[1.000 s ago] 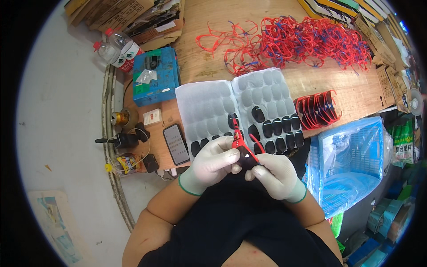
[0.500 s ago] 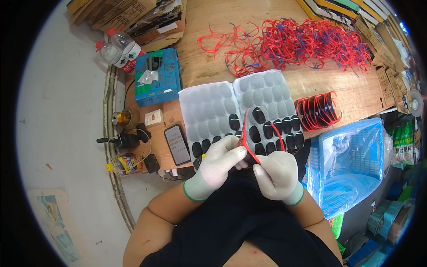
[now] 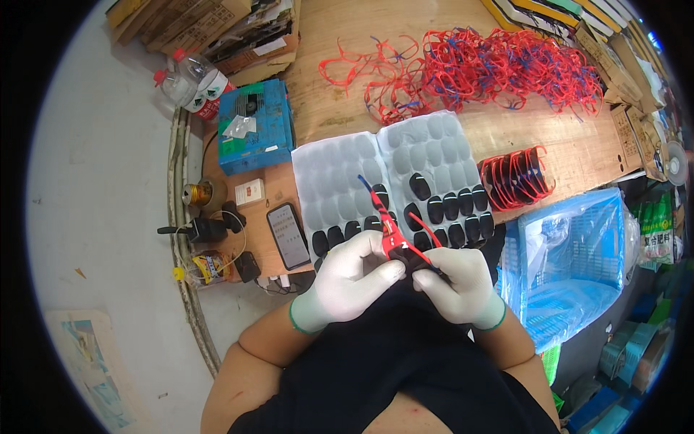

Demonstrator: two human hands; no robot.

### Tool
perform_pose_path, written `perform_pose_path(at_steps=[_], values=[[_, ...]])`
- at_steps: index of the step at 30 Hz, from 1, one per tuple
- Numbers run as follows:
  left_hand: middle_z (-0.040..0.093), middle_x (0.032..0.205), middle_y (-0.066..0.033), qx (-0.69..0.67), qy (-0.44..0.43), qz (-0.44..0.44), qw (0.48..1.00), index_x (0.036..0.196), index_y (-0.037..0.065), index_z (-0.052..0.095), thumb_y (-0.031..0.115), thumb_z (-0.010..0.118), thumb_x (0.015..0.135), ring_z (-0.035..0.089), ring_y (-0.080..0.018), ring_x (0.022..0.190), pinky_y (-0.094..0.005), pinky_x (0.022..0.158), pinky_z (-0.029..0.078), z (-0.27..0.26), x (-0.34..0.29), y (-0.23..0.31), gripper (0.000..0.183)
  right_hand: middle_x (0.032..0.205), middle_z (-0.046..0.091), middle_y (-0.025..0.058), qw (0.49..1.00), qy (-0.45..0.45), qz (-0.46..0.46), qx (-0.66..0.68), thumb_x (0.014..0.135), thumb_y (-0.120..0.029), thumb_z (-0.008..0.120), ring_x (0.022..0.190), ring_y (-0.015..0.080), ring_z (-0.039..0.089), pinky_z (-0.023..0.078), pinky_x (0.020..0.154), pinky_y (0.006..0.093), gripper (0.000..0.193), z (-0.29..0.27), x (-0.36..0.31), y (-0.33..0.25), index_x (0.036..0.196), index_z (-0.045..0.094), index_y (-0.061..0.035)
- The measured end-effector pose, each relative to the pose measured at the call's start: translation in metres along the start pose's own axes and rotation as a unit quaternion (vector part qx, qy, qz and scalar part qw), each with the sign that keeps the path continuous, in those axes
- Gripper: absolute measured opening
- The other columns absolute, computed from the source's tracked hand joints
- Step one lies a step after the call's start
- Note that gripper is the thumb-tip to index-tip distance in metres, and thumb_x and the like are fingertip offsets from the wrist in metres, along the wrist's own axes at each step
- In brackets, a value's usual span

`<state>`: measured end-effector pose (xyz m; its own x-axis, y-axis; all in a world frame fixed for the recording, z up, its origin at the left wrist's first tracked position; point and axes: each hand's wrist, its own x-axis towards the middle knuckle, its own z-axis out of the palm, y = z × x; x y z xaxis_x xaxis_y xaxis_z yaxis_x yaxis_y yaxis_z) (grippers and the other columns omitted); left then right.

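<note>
Between both gloved hands is a pair of red sunglasses (image 3: 392,237) with blue-tipped temples and a dark lens showing at its lower part. My left hand (image 3: 348,282) is closed on one side of the front, thumb pressed near the lens. My right hand (image 3: 460,286) pinches the other side. Just beyond lie two pale moulded trays (image 3: 334,170) with oval pockets; black lenses (image 3: 419,186) fill several pockets, mostly in the near rows. Part of the near tray edge is hidden behind my hands.
A tangled heap of red and blue frames (image 3: 506,72) covers the far table. Sunglasses stand in a row (image 3: 515,179) right of the trays. A blue plastic-lined crate (image 3: 571,267) is at the right. Left are a phone (image 3: 288,236), a blue box (image 3: 254,126) and bottles (image 3: 195,83).
The sunglasses have turned in my hands: the upright temple now leans left with its blue tip showing, and more of the red front faces up. Both hands still grip them.
</note>
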<state>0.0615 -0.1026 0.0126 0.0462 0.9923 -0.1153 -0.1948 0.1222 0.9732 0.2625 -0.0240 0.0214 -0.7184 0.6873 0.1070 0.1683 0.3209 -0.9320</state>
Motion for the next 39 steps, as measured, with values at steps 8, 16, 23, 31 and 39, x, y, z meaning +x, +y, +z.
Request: perform_pose_path(at_steps=[8, 16, 23, 31, 39], values=[[0.068, 0.091, -0.0067, 0.071, 0.012, -0.057, 0.996, 0.103, -0.002, 0.062, 0.009, 0.058, 0.1, 0.065, -0.0112, 0.086, -0.028, 0.08, 0.054, -0.005, 0.007, 0.003, 0.012, 0.073, 0.066, 0.0141, 0.993, 0.093, 0.047, 0.046, 0.091, -0.005, 0.062, 0.06, 0.028, 0.067, 0.051, 0.056, 0.0335, 0.012, 0.028, 0.008, -0.002, 0.101, 0.067, -0.0002], [0.07, 0.084, -0.0065, 0.055, -0.001, -0.042, 0.998, 0.096, -0.003, 0.065, 0.009, 0.059, 0.1, 0.067, -0.0116, 0.078, -0.0265, 0.073, 0.054, -0.003, -0.004, 0.013, 0.014, 0.065, 0.058, 0.0139, 0.994, 0.113, -0.009, -0.009, 0.088, -0.006, 0.063, 0.053, 0.0317, 0.061, 0.046, 0.05, 0.0366, 0.007, 0.03, 0.004, -0.019, 0.082, 0.062, -0.0027], [0.071, 0.095, -0.0111, 0.08, 0.005, -0.107, 0.991, 0.107, -0.004, 0.063, 0.018, 0.052, 0.103, 0.07, -0.0179, 0.089, -0.0327, 0.082, 0.057, -0.011, -0.026, 0.037, 0.025, 0.072, 0.064, 0.0134, 0.999, 0.016, -0.017, 0.047, 0.089, -0.008, 0.063, 0.061, 0.025, 0.065, 0.05, 0.056, 0.0334, 0.009, 0.026, 0.01, -0.019, 0.093, 0.064, 0.0002], [0.071, 0.1, -0.0095, -0.016, 0.027, 0.002, 1.0, 0.106, -0.005, 0.063, 0.012, 0.055, 0.104, 0.069, -0.0143, 0.089, -0.0301, 0.084, 0.057, -0.016, 0.031, 0.012, 0.019, 0.071, 0.061, 0.0192, 0.995, 0.063, -0.061, -0.051, 0.087, -0.011, 0.065, 0.065, 0.0376, 0.066, 0.05, 0.056, 0.0415, 0.011, -0.003, 0.053, -0.011, 0.089, 0.061, -0.001], [0.07, 0.086, -0.0076, 0.032, 0.011, 0.019, 0.999, 0.096, -0.004, 0.062, 0.012, 0.058, 0.102, 0.066, -0.0114, 0.081, -0.0277, 0.076, 0.054, 0.0, 0.048, -0.001, 0.018, 0.06, 0.055, 0.0161, 0.979, 0.122, -0.1, -0.128, 0.081, -0.006, 0.069, 0.053, 0.035, 0.061, 0.046, 0.048, 0.039, 0.015, -0.01, 0.038, 0.003, 0.077, 0.056, -0.002]])
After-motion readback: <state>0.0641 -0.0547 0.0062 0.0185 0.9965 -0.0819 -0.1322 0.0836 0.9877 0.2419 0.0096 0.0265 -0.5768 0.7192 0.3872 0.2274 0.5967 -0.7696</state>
